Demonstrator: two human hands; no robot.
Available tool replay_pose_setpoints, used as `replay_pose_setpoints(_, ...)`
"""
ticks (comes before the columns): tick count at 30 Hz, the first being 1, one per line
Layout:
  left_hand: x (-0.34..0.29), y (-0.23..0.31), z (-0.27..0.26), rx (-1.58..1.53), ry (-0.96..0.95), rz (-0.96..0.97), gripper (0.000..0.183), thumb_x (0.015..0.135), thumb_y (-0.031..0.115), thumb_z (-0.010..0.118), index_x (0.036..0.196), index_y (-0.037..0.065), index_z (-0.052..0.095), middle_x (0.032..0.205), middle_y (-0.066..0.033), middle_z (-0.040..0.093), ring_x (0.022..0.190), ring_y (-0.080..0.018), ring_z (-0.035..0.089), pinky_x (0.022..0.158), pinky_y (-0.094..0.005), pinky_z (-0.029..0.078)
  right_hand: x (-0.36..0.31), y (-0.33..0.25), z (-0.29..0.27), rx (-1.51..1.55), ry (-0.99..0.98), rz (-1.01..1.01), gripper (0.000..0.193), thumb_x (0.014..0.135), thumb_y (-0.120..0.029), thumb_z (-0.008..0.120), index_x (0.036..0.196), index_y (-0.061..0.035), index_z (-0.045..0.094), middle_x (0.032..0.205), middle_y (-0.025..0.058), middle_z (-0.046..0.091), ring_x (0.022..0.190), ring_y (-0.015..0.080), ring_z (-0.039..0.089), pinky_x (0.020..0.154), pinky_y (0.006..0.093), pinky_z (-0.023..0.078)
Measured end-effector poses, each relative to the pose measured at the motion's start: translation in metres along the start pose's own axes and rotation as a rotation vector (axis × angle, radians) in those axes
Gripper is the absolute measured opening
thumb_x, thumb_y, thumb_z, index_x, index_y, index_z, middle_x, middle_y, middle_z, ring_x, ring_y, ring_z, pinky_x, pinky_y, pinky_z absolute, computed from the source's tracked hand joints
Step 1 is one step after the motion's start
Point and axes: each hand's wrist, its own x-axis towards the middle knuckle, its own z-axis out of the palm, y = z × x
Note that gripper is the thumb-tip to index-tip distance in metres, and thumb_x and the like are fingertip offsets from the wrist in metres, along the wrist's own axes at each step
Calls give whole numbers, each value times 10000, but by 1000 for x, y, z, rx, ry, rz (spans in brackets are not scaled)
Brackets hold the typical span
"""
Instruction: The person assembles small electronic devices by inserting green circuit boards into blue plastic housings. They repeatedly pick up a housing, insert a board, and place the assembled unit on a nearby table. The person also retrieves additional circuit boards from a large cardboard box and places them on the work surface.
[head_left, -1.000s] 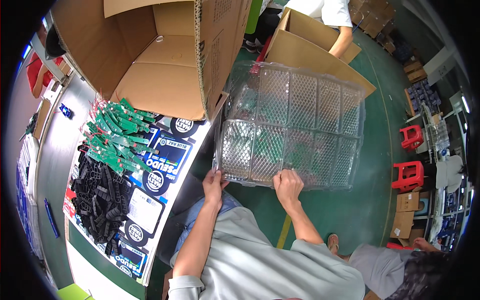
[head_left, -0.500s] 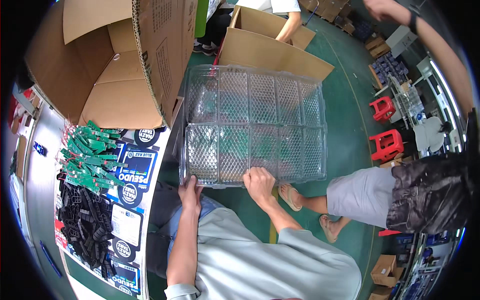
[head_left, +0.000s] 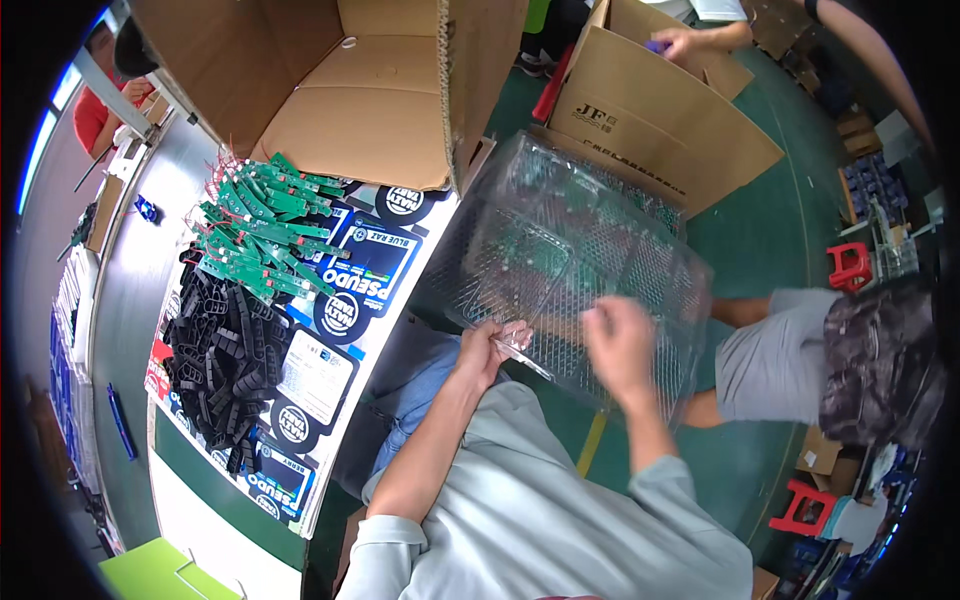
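A clear plastic compartment tray (head_left: pixel 520 255) with a criss-cross pattern is tilted in front of me, beyond my lap. My left hand (head_left: pixel 485 352) is closed on its near edge, fingers around the rim. My right hand (head_left: pixel 622 345) is over the near right part of the tray, smeared by motion; whether it touches the plastic I cannot tell. On the table to the left lie a heap of green circuit board strips (head_left: pixel 265 235) with thin red wires and a pile of black plastic parts (head_left: pixel 225 360).
A large open cardboard box (head_left: pixel 370 115) stands at the table's far end. Past the tray, a co-worker's hand (head_left: pixel 680 42) holds something purple over another box (head_left: pixel 640 125). A person in grey shorts (head_left: pixel 770 350) stands at right, near a red stool (head_left: pixel 850 265). A blue pen (head_left: pixel 120 422) lies left.
My view has swung left. The tray has gone from nearly square-on to tilted and turned. My right hand has left the near edge and is now blurred over the tray; my left keeps its grip.
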Motion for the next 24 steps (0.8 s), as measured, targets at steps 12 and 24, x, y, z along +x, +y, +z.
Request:
replay_pose_setpoints(12, 20, 41, -29, 89, 59, -76, 139, 904, 137, 501, 1013, 52, 522, 914, -229, 688, 832, -405, 699, 737, -480, 574, 34, 251, -167, 257, -348, 922, 456, 898, -370, 751, 1196, -44, 636, 1047, 74, 676, 920, 209, 696, 724, 379, 558)
replay_pose_setpoints(24, 58, 98, -74, 236, 70, 148, 335, 979, 304, 602, 1190, 58, 520, 1159, -259, 676, 1003, -387, 706, 870, -423, 610, 112, 241, -155, 757, -782, 727, 388, 909, -117, 621, 1266, 16, 553, 949, 116, 694, 735, 220, 728, 676, 328, 626)
